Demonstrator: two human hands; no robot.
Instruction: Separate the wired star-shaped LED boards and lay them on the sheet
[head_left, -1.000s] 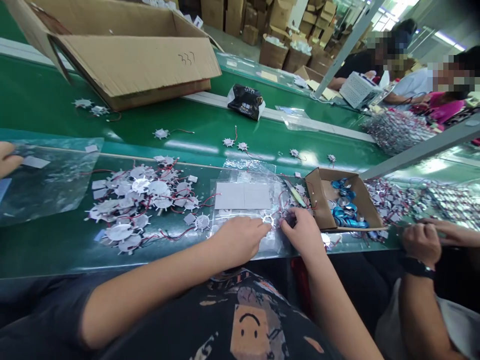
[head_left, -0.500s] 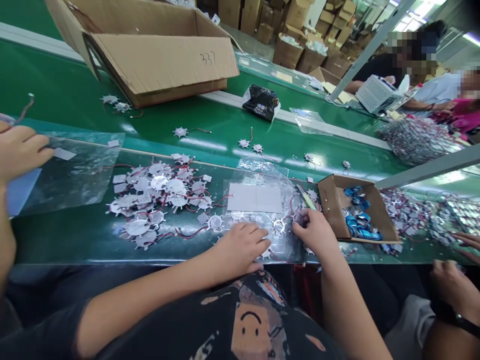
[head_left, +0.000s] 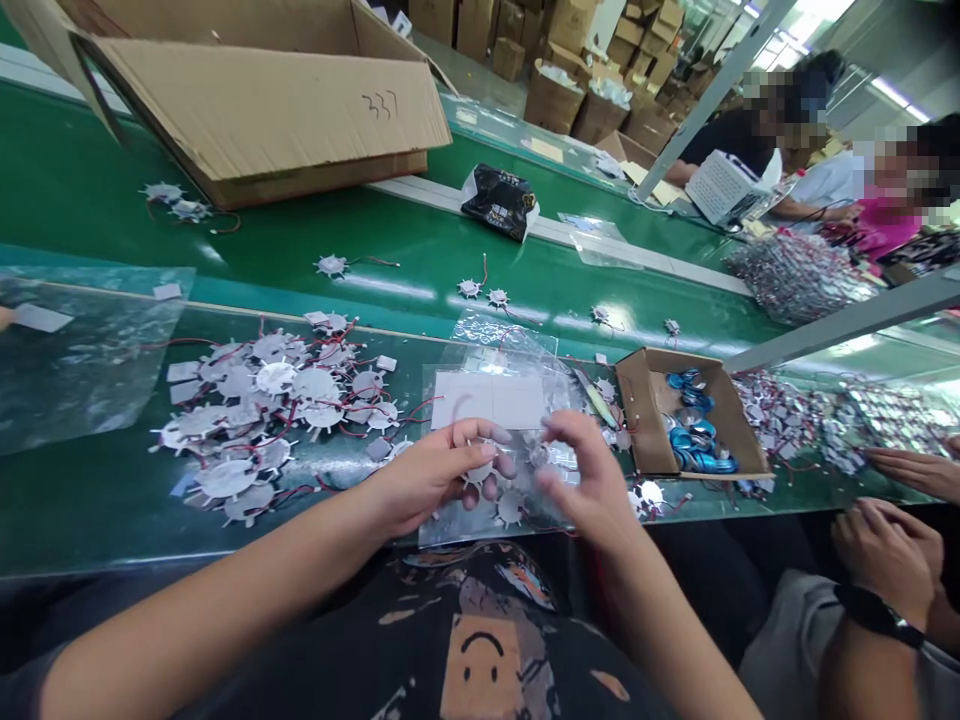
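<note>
My left hand (head_left: 431, 473) and my right hand (head_left: 581, 478) are raised a little above a clear plastic sheet (head_left: 491, 400) that lies on the green conveyor (head_left: 420, 260). Both pinch a small silver toothed disc (head_left: 480, 470) between their fingertips. More toothed discs lie on the sheet below them. A pile of discs with red wires (head_left: 266, 410) lies to the left of my left hand. A small cardboard box of blue rings (head_left: 686, 420) stands right of my right hand.
A big open carton marked 337 (head_left: 262, 100) sits at the back left, a black packet (head_left: 499, 205) behind the sheet. Another plastic sheet (head_left: 82, 340) lies at far left. A neighbour's hands (head_left: 885, 540) work at lower right; other people sit at the back right.
My hands have lifted off the plastic sheet and come together, holding a disc in the air. The hand at the far left has almost left the view.
</note>
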